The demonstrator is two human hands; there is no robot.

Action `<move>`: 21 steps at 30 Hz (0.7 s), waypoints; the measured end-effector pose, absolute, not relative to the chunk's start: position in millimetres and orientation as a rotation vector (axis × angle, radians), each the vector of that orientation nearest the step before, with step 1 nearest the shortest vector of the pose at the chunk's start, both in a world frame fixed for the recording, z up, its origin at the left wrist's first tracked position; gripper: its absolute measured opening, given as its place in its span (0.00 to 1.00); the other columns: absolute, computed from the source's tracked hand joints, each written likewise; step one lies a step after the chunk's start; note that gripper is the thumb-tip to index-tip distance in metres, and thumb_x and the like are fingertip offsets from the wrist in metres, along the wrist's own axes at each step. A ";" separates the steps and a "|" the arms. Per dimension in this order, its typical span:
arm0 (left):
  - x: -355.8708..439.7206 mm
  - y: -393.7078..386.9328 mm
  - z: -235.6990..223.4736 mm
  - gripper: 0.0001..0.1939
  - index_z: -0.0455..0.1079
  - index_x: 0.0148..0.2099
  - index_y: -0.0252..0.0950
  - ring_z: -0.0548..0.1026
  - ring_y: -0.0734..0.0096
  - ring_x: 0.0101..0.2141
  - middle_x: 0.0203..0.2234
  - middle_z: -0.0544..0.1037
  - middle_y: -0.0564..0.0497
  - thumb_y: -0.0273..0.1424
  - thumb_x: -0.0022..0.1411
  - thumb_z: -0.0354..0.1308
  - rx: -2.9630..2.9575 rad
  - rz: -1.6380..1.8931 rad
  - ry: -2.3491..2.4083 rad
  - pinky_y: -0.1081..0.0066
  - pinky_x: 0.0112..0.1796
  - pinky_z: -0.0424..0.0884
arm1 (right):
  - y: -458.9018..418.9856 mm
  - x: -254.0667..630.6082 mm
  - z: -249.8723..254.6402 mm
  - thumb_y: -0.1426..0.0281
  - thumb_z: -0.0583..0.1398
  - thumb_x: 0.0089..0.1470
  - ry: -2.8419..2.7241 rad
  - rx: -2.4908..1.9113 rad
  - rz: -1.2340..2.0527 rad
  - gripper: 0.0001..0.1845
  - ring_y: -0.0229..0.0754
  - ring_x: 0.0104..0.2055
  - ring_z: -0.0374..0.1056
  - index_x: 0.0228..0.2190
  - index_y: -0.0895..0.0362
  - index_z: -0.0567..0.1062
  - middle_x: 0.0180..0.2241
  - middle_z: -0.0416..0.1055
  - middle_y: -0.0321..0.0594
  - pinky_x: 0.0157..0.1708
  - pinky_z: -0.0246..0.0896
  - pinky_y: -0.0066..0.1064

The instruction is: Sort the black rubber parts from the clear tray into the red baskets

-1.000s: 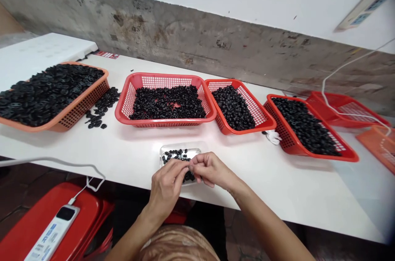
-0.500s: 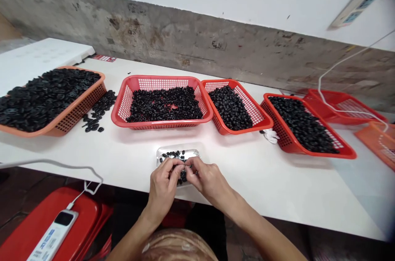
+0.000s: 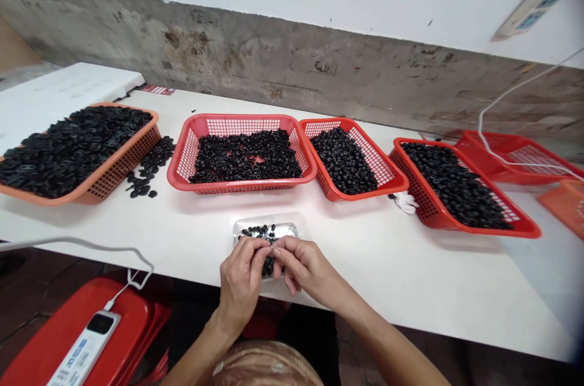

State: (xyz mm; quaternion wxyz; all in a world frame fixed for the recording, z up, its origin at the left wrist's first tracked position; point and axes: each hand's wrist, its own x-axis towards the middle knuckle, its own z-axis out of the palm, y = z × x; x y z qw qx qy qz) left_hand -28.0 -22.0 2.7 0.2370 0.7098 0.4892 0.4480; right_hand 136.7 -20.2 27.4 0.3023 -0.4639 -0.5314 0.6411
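Observation:
My left hand [image 3: 243, 271] and my right hand [image 3: 305, 265] meet fingertip to fingertip over a small clear tray [image 3: 292, 229] near the table's front edge. Both are closed in a pinch, thumb against forefinger. Whatever lies between the fingertips is too small and too covered to make out. Small black parts [image 3: 259, 231] are scattered in the tray, partly hidden under my hands. Behind the tray stands a red basket [image 3: 241, 187] with many small black rings [image 3: 228, 157] in it.
Two more red baskets [image 3: 335, 194] [image 3: 422, 206] of black pieces stand to the right, and an orange basket [image 3: 109, 179] heaped with flat black parts is at left. Loose black parts [image 3: 141, 182] lie beside it. A white power bank [image 3: 86, 349] with a cable rests on a red stool [image 3: 27, 349].
My right hand's lower fingers have uncurled a little and show below the thumb. Both hands stay together over the tray. The view has shifted slightly.

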 end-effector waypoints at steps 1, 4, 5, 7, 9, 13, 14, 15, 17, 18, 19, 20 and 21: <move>-28.0 -21.8 2.6 0.06 0.70 0.40 0.37 0.75 0.71 0.32 0.31 0.76 0.52 0.26 0.70 0.52 1.945 1.232 1.344 0.73 0.35 0.70 | -21.4 135.8 27.9 0.52 0.54 0.64 -1.419 -1.236 1.688 0.19 0.28 0.16 0.61 0.35 0.57 0.68 0.25 0.71 0.32 0.17 0.53 0.20; -29.1 -21.2 2.7 0.06 0.71 0.41 0.37 0.76 0.71 0.33 0.32 0.76 0.51 0.25 0.70 0.53 1.982 1.268 1.321 0.73 0.36 0.70 | -23.8 134.0 28.8 0.54 0.54 0.65 -1.381 -1.191 1.743 0.18 0.29 0.17 0.63 0.36 0.56 0.66 0.26 0.71 0.32 0.18 0.53 0.21; -30.0 -21.0 3.0 0.06 0.71 0.41 0.37 0.76 0.70 0.34 0.32 0.77 0.51 0.24 0.69 0.53 2.002 1.281 1.303 0.73 0.37 0.71 | -23.9 133.8 28.6 0.54 0.54 0.64 -1.354 -1.162 1.773 0.17 0.29 0.17 0.63 0.37 0.56 0.66 0.27 0.71 0.32 0.18 0.53 0.21; -32.2 -21.1 4.1 0.07 0.72 0.44 0.37 0.77 0.70 0.36 0.34 0.77 0.50 0.23 0.69 0.53 2.036 1.288 1.251 0.73 0.39 0.71 | -23.4 134.0 27.5 0.53 0.55 0.64 -1.302 -1.100 1.825 0.18 0.29 0.16 0.62 0.37 0.56 0.64 0.27 0.71 0.32 0.18 0.52 0.21; -34.4 -21.7 5.5 0.09 0.71 0.47 0.37 0.77 0.70 0.38 0.36 0.78 0.49 0.22 0.69 0.53 2.062 1.279 1.196 0.73 0.41 0.72 | -22.7 134.8 26.1 0.52 0.55 0.63 -1.271 -1.056 1.867 0.19 0.28 0.15 0.62 0.37 0.56 0.64 0.26 0.71 0.32 0.17 0.51 0.21; -36.3 -24.6 6.0 0.09 0.71 0.47 0.37 0.77 0.69 0.37 0.36 0.78 0.49 0.22 0.69 0.54 2.106 1.244 1.198 0.72 0.40 0.72 | -23.7 135.2 24.7 0.54 0.51 0.66 -1.393 -1.106 1.799 0.17 0.29 0.17 0.62 0.37 0.55 0.63 0.26 0.70 0.32 0.19 0.52 0.22; -36.0 -25.6 5.1 0.08 0.70 0.46 0.37 0.77 0.69 0.37 0.35 0.78 0.49 0.22 0.69 0.53 2.113 1.238 1.229 0.72 0.39 0.72 | -24.5 134.6 24.4 0.56 0.50 0.67 -1.489 -1.161 1.691 0.15 0.30 0.18 0.62 0.37 0.55 0.64 0.27 0.70 0.32 0.20 0.54 0.22; -35.5 -26.6 3.8 0.08 0.70 0.46 0.37 0.77 0.68 0.36 0.35 0.77 0.49 0.22 0.69 0.53 2.124 1.233 1.265 0.71 0.39 0.71 | -25.5 133.6 23.8 0.59 0.49 0.69 -1.604 -1.225 1.538 0.14 0.31 0.19 0.62 0.37 0.55 0.64 0.27 0.69 0.32 0.22 0.56 0.23; -34.1 -28.3 0.7 0.08 0.70 0.46 0.37 0.76 0.68 0.36 0.34 0.77 0.49 0.22 0.69 0.52 2.159 1.225 1.332 0.70 0.39 0.71 | -27.1 131.1 21.5 0.65 0.47 0.69 -1.853 -1.323 1.146 0.10 0.34 0.23 0.63 0.37 0.55 0.64 0.27 0.67 0.33 0.26 0.56 0.26; -33.4 -28.9 -0.7 0.08 0.69 0.46 0.37 0.76 0.67 0.36 0.34 0.76 0.48 0.22 0.70 0.51 2.177 1.215 1.357 0.70 0.39 0.70 | -27.8 129.8 19.9 0.68 0.46 0.69 -1.963 -1.343 0.957 0.10 0.35 0.24 0.64 0.38 0.55 0.64 0.28 0.68 0.35 0.26 0.56 0.26; -32.7 -29.1 -1.8 0.08 0.69 0.46 0.37 0.75 0.67 0.35 0.34 0.76 0.48 0.23 0.70 0.50 2.189 1.201 1.379 0.70 0.39 0.70 | -28.2 128.5 18.1 0.70 0.46 0.69 -2.053 -1.347 0.797 0.09 0.37 0.26 0.65 0.39 0.55 0.64 0.29 0.68 0.36 0.27 0.56 0.27; -32.1 -29.0 -2.4 0.08 0.69 0.45 0.37 0.75 0.67 0.35 0.34 0.75 0.49 0.23 0.70 0.50 2.187 1.187 1.397 0.69 0.38 0.69 | -28.5 127.5 16.3 0.72 0.45 0.69 -2.125 -1.345 0.669 0.09 0.38 0.27 0.65 0.40 0.56 0.64 0.30 0.68 0.37 0.27 0.56 0.28; -31.8 -28.6 -2.3 0.08 0.69 0.44 0.38 0.74 0.67 0.34 0.33 0.75 0.49 0.24 0.71 0.49 2.166 1.175 1.410 0.69 0.38 0.68 | -28.7 126.7 14.5 0.74 0.45 0.68 -2.179 -1.338 0.566 0.10 0.39 0.28 0.66 0.40 0.56 0.65 0.30 0.69 0.38 0.27 0.56 0.28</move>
